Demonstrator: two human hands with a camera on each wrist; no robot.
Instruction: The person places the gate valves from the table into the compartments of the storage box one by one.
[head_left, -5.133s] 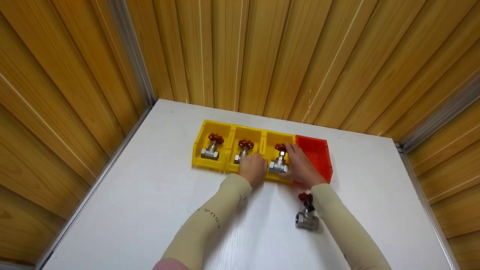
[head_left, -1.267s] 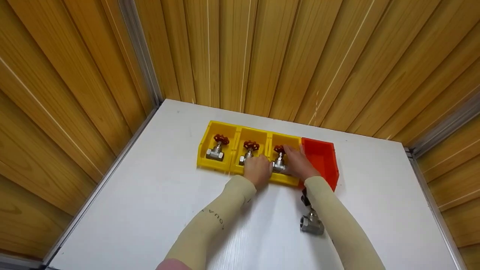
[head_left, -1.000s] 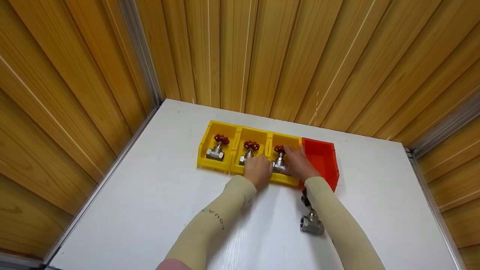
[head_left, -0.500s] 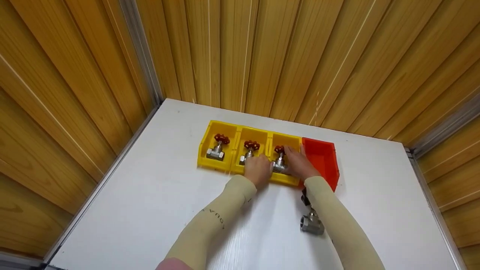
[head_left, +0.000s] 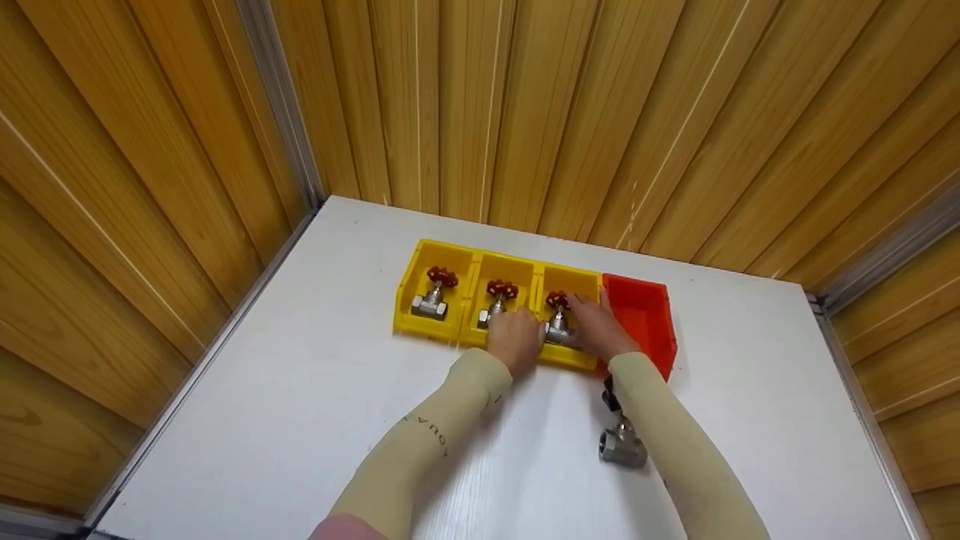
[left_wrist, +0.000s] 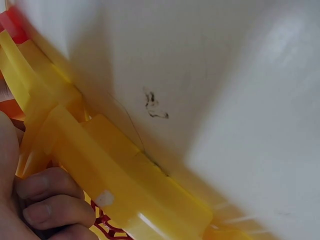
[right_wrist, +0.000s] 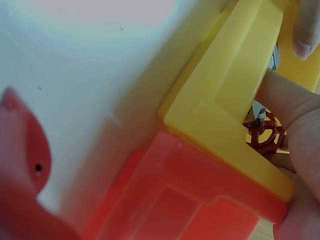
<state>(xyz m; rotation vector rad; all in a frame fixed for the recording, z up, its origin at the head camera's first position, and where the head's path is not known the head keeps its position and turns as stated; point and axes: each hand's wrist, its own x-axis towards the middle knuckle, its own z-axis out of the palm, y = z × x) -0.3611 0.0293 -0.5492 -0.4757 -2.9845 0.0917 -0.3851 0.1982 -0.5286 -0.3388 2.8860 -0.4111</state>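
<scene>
Three yellow bins [head_left: 424,327] stand in a row, joined to a red bin [head_left: 637,307] at the right end. Each yellow one holds a metal gate valve with a red handwheel: left valve [head_left: 430,306], middle valve [head_left: 484,319], right valve [head_left: 557,328]. My left hand [head_left: 514,339] grips the wall between the middle and right yellow bins, fingers curled inside, covering part of the middle valve. My right hand [head_left: 602,330] holds the right valve, thumb low at its body and fingertips at its handwheel [right_wrist: 265,134]. The palm side is hidden in the head view.
Another metal valve [head_left: 622,447] with a black part lies on the white table [head_left: 300,375] before the red bin, partly under the right sleeve [head_left: 675,435]. Wood-panelled walls [head_left: 525,112] enclose the table's back and sides.
Since the oldest frame my right hand has come closer round the right valve, which sits slightly further left in its bin. Over the last second both hands stay almost still.
</scene>
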